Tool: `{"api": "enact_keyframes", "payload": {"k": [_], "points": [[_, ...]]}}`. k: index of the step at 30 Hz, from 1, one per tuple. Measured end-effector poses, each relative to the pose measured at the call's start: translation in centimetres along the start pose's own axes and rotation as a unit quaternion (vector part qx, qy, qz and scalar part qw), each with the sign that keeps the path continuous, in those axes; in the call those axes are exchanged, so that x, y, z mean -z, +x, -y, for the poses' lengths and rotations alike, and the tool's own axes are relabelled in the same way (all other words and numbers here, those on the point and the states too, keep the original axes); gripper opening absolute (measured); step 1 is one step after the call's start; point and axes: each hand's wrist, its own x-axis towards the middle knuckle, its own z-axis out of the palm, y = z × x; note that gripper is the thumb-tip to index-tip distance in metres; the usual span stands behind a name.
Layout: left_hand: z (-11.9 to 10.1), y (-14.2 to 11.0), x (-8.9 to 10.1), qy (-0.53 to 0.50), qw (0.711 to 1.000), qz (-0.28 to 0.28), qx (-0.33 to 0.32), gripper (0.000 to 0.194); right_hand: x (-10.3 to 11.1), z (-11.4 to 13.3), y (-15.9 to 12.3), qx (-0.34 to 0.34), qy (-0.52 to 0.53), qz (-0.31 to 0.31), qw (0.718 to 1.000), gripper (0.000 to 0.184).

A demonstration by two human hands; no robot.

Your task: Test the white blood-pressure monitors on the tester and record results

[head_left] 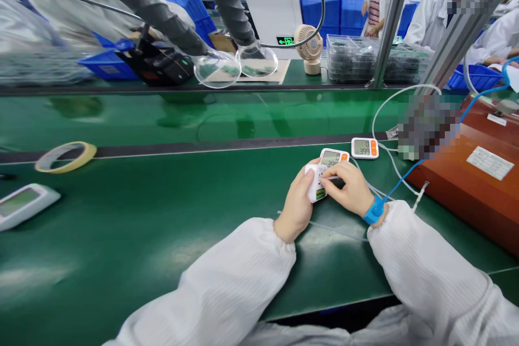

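Note:
My left hand [298, 203] is closed around a small white monitor [313, 184], its back turned up with green batteries showing at the lower end. My right hand [347, 188] pinches a thin pale tube-like piece [333, 177] against the monitor's face; its far end is hidden by the fingers. Just behind the hands lies a second white monitor [333, 156] with orange buttons and a lit display, partly covered by my fingers. A third such monitor [364, 148] rests to its right, reading 0 and 399.
A red-brown box [466, 173] with tubes stands at the right. A blue cord [401, 179] runs to my right wristband [375, 210]. At the left are a tape roll [66, 158] and a larger white device [26, 205]. Behind the bench ledge stand a fan [309, 46] and clear trays [351, 59].

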Motion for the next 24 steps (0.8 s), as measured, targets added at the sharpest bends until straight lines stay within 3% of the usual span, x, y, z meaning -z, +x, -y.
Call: {"api": "enact_keyframes", "payload": {"k": [16, 20, 24], "points": [[0.65, -0.55, -0.27, 0.085, 0.995, -0.023, -0.047, 0.054, -0.26, 0.53, -0.09, 0.012, -0.022, -0.004, 1.0, 0.016], [0.8, -0.27, -0.17, 0.042, 0.998, -0.012, -0.046, 0.049, -0.27, 0.42, -0.04, 0.027, -0.052, -0.009, 0.998, 0.015], [0.76, 0.21, 0.19, -0.008, 0.997, -0.054, -0.047, 0.042, -0.17, 0.71, -0.11, 0.043, -0.124, -0.074, 0.989, 0.013]]}}
